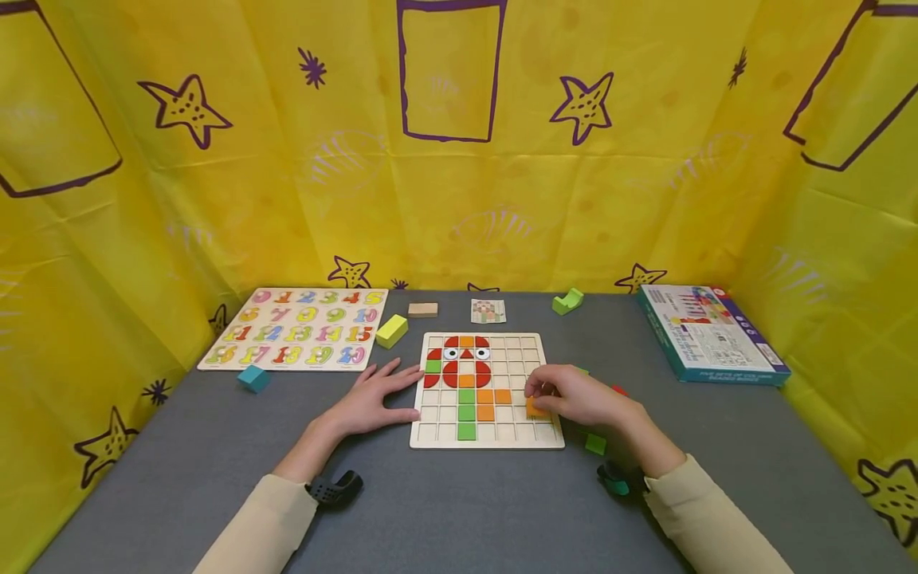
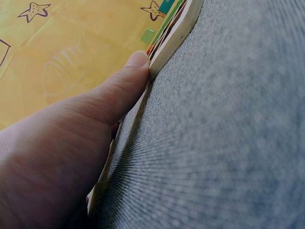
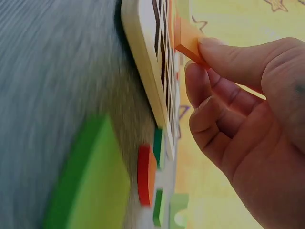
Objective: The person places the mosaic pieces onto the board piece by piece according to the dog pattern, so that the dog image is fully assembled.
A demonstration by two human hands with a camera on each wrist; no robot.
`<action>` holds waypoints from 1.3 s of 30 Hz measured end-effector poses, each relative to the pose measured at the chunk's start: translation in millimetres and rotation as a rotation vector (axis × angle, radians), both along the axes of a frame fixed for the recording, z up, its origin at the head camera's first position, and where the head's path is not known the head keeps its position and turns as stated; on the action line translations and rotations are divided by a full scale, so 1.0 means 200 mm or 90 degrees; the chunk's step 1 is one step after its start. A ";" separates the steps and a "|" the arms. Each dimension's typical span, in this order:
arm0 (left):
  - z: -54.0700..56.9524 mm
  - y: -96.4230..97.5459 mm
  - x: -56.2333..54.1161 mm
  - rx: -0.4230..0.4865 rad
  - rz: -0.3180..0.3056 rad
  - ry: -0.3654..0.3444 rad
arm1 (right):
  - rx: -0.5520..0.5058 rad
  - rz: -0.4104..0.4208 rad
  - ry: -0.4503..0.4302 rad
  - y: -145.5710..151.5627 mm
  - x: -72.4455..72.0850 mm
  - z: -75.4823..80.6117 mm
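Note:
In the head view a wooden grid board (image 1: 516,431) lies on the grey table, partly filled with red, green and orange pieces that form a bird-like figure with two eyes. My right hand (image 1: 577,392) is over the board's right side and pinches an orange square tile (image 3: 187,42) between thumb and fingertips. In the right wrist view the tile is tilted, close over the grid. My left hand (image 1: 373,401) rests on the table at the board's left edge, fingers spread, with the thumb (image 2: 138,60) against the wooden rim.
Beyond the board lie a pattern card (image 1: 488,311), a plain wooden block (image 1: 423,309), a yellow block (image 1: 391,332) and a green curved block (image 1: 568,301). A number puzzle (image 1: 301,327) and blue cube (image 1: 253,379) sit left, a box (image 1: 710,331) right. Loose green tile (image 1: 595,443) and red piece (image 3: 145,175) lie beside the board.

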State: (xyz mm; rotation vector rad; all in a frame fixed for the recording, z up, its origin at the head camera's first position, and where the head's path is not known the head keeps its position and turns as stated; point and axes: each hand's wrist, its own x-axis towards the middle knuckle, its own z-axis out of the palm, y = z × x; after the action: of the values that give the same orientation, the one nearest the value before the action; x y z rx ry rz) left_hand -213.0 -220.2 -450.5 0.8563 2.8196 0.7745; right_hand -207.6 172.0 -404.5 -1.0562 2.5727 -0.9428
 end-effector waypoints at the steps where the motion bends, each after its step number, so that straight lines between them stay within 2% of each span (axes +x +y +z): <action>1: 0.00 0.00 0.00 0.000 0.000 -0.002 | 0.000 0.004 0.001 -0.02 -0.01 0.00; 8: 0.00 0.01 0.00 0.001 -0.001 -0.010 | 0.008 0.024 0.012 -0.13 -0.03 -0.03; 16: 0.00 0.00 0.00 0.003 -0.003 -0.006 | 0.027 0.014 0.023 -0.21 -0.02 -0.04; 24: 0.01 0.00 -0.01 0.001 -0.001 -0.001 | 0.020 0.009 0.029 -0.23 -0.02 -0.04; 39: 0.02 0.00 0.00 -0.002 0.000 -0.008 | 0.051 0.019 0.041 -0.23 -0.01 -0.06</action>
State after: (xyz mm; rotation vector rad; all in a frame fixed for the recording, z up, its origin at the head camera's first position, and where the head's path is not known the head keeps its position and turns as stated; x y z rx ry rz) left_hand -213.0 -219.6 -447.5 0.8495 2.8092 0.7733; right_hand -209.6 126.4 -416.3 -1.1168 2.6143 -0.8040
